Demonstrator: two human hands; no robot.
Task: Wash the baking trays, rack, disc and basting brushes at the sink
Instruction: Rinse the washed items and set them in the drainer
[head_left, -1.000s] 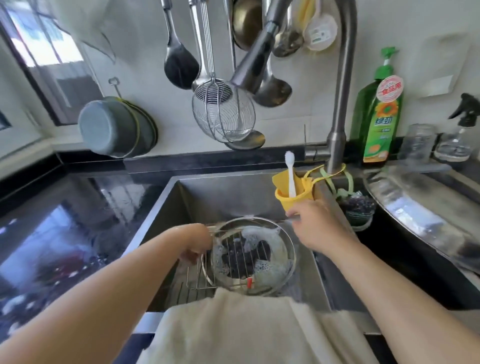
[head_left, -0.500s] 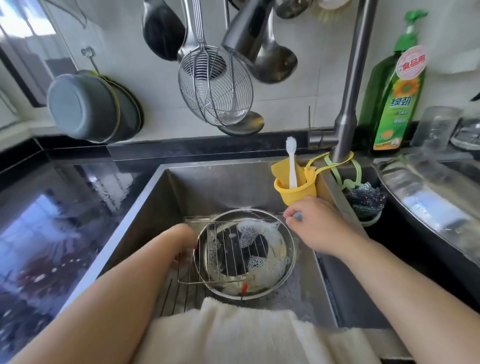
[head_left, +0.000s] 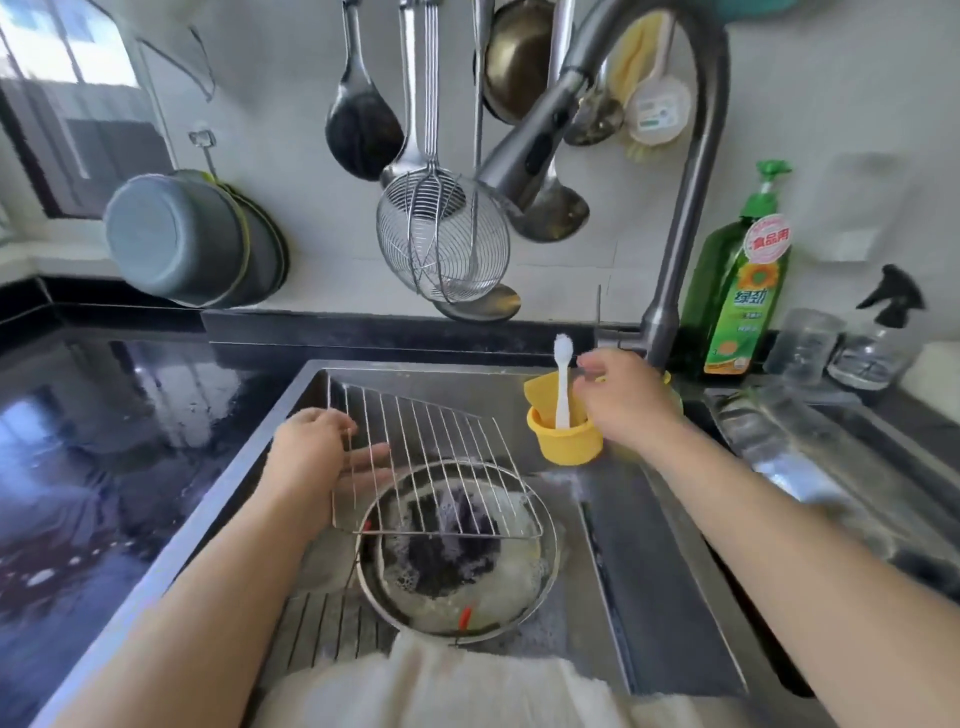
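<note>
The rack (head_left: 431, 457) stands tilted in the middle of the frame, inside the sink (head_left: 649, 571). Its lower edge rests across the rim of a round soapy bowl (head_left: 540, 597) and its far corner leans toward the sink's back wall. The left hand (head_left: 317, 452) holds it by the left edge: the thumb is hooked over a wire near the top and the fingers lie fairly straight behind the grid, so this grip is grasping the rack.

The right hand (head_left: 623, 400), right of centre, reaches toward the tap's (head_left: 670, 291) base, just beside a yellow cup (head_left: 563, 441) that holds a white brush (head_left: 562, 384). Its fingers are loosely curled; I cannot tell whether this grip holds anything.

The rack looks light and stiff, thin steel wire that will not flex much but is probably slick with suds. The thicker outer frame seems the best place to take hold, since the thin cross wires would dig into fingers and slip. Two hands on opposite edges would likely steady it under running water. A second wire grid (head_left: 327, 629) lies flat on the sink floor at lower left.
</note>
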